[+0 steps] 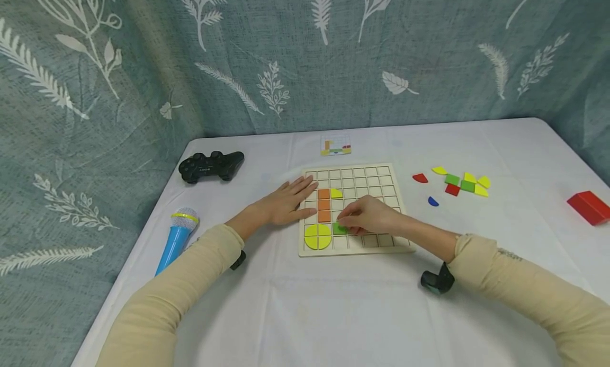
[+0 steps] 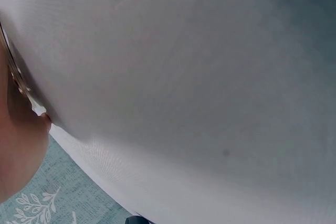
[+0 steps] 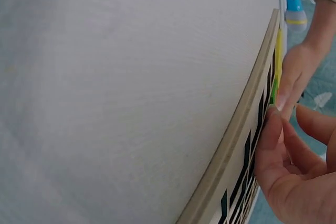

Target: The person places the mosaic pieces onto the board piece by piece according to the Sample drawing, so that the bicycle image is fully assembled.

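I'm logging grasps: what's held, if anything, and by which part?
The right hand touches the green square near its right edge; a pinch cannot be confirmed. The left hand holds nothing.

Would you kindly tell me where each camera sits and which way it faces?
Head: worn there, facing forward and down at the grid board; left hand, right hand, sleeves show.
Left wrist: worn there, facing mostly white tablecloth; left hand at left edge.
Right wrist: worn there, looking along the board; both hands show.
Head and right wrist share board, hands, microphone.

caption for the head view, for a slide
Left hand resting on the grid board, right hand touching a green tile beside the yellow circle.
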`<action>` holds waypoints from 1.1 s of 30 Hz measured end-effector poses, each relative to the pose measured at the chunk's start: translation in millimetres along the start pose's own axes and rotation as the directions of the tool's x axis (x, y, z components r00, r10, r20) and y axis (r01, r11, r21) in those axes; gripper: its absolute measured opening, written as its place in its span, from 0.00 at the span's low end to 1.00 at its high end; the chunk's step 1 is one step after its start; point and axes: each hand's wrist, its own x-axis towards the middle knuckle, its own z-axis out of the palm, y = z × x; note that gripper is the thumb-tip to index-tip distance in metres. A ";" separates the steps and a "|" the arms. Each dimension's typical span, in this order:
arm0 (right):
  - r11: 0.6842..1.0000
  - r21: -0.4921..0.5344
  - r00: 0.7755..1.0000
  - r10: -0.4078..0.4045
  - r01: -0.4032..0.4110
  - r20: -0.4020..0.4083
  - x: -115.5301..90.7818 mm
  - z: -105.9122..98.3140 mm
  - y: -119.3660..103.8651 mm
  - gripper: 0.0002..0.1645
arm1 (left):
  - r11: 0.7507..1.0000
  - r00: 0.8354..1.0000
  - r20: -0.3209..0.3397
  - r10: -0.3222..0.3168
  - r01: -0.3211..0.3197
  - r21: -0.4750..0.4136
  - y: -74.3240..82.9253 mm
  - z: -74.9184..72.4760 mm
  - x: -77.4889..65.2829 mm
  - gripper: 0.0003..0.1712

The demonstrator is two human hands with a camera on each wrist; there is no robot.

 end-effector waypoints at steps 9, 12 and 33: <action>0.992 0.119 0.997 0.028 -0.036 0.071 -2.1 -15.2 4.1 0.20 | 1.000 1.000 0.003 0.002 -0.002 0.000 0.1 -0.7 -0.4 0.44; 0.985 0.169 0.991 0.015 -0.038 0.135 -5.7 -26.9 11.5 0.22 | 1.000 1.000 0.004 0.004 -0.005 0.003 -0.2 -0.6 -0.2 0.44; 0.955 0.293 0.999 0.033 -0.040 0.032 -47.6 -111.0 74.2 0.32 | 1.000 1.000 0.003 0.011 -0.011 -0.005 -0.8 0.1 -1.3 0.44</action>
